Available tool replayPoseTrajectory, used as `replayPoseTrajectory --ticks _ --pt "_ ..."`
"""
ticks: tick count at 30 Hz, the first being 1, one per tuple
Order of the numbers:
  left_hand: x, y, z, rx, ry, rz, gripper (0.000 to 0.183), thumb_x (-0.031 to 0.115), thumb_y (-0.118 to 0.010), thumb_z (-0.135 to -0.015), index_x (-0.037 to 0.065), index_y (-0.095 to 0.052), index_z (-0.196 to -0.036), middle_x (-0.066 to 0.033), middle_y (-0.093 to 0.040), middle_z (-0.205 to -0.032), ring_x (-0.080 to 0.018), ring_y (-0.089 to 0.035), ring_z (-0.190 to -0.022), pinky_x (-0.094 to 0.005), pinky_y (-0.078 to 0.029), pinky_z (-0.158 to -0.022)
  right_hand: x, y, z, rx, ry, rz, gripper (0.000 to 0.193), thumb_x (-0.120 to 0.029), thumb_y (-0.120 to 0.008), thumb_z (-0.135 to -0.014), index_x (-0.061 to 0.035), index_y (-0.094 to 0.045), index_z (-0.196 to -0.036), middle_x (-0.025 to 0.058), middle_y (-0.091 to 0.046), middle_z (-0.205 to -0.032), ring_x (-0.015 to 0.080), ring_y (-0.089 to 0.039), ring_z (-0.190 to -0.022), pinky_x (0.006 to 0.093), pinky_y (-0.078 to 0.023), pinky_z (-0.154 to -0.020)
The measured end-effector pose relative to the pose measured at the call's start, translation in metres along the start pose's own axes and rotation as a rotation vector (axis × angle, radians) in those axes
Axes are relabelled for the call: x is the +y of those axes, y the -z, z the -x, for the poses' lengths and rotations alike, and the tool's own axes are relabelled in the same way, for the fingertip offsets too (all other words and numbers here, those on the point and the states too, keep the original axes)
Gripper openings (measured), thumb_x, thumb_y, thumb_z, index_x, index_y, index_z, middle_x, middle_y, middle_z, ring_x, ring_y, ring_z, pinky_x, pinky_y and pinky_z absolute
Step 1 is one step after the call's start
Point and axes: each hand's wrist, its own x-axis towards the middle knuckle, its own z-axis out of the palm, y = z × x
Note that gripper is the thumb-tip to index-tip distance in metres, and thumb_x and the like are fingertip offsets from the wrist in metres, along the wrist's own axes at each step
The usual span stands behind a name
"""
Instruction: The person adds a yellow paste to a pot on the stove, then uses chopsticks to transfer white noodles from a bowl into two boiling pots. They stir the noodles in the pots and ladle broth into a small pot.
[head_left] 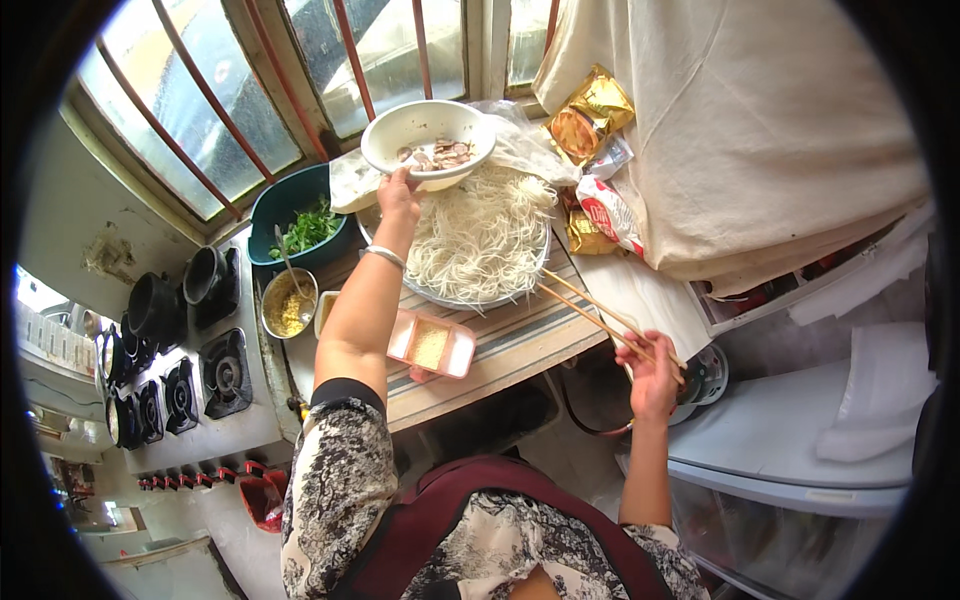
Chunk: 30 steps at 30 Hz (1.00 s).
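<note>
My left hand [400, 195] grips the near rim of a white bowl [418, 118], held above the far left side of a wide basin [548, 247]. Thin brownish slices [440, 155], perhaps meat, lie inside the bowl. Pale noodles [480, 245] are heaped in the basin, partly hidden by my left forearm. Long wooden chopsticks [580, 311] are in my right hand [650, 370], off the right of the table. Their tips point at the basin's right edge; I cannot tell whether they touch it.
Beside the basin are a teal tub [263, 222] of green leaves, a metal bowl [276, 328] with yellow bits and a spoon, and a pink compartment box [460, 352]. Gas burners [228, 372] stand left. Snack packets [600, 110] and a draped cloth [770, 140] are right, above a chest freezer [770, 420].
</note>
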Motion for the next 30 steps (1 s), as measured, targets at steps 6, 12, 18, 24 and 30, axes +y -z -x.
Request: replayPoseTrajectory --ticks 6,12,18,24,30 --pt "-0.015 0.038 0.055 -0.292 -0.038 -0.674 0.057 0.033 -0.070 -0.079 -0.004 -0.048 -0.116 -0.0145 -0.056 -0.111 -0.0241 -0.054 -0.104 -0.0367 -0.042 -0.091 0.019 -0.024 -0.064 -0.221 -0.005 0.056 0.028 -0.024 -0.039 -0.098 0.0007 -0.049 -0.106 0.0195 -0.061 -0.096 0.0235 -0.062 -0.073 0.0323 -0.052 -0.065" --pt "-0.051 0.045 0.135 -0.498 -0.596 -1.678 0.085 0.025 -0.078 -0.063 0.008 -0.035 -0.134 -0.0232 -0.048 -0.116 -0.0392 -0.048 -0.108 -0.0425 -0.042 -0.090 0.034 -0.040 -0.086 -0.276 -0.078 0.013 0.027 -0.022 -0.040 -0.097 0.0012 -0.050 -0.105 0.0178 -0.062 -0.096 0.0225 -0.063 -0.073 0.0324 -0.053 -0.065" --pt "-0.034 0.044 0.115 -0.374 -0.658 -1.639 0.021 0.014 -0.067 -0.074 0.010 -0.066 -0.094 -0.0102 -0.059 -0.084 -0.0337 -0.058 -0.077 -0.0428 -0.044 -0.081 0.027 -0.044 -0.096 -0.290 -0.074 0.011 0.027 -0.022 -0.039 -0.097 0.0014 -0.050 -0.105 0.0181 -0.062 -0.096 0.0223 -0.063 -0.073 0.0325 -0.053 -0.065" --pt "0.012 0.032 0.101 -0.253 -0.797 -1.196 0.017 0.012 -0.063 -0.080 0.002 -0.064 -0.094 -0.0105 -0.060 -0.095 -0.0228 -0.058 -0.083 -0.0313 -0.045 -0.078 0.016 -0.052 -0.093 -0.315 -0.027 0.023 0.027 -0.022 -0.039 -0.097 0.0013 -0.050 -0.104 0.0180 -0.062 -0.096 0.0214 -0.063 -0.074 0.0317 -0.053 -0.065" --pt "0.041 -0.008 0.115 -0.337 -0.154 -0.517 0.020 0.013 -0.050 -0.091 -0.002 -0.058 -0.103 -0.0021 -0.062 -0.092 -0.0099 -0.056 -0.079 -0.0250 -0.046 -0.067 0.036 -0.078 -0.098 -0.441 -0.067 -0.014 0.029 -0.025 -0.039 -0.097 0.0011 -0.049 -0.105 0.0195 -0.061 -0.098 0.0255 -0.064 -0.079 0.0342 -0.055 -0.068"
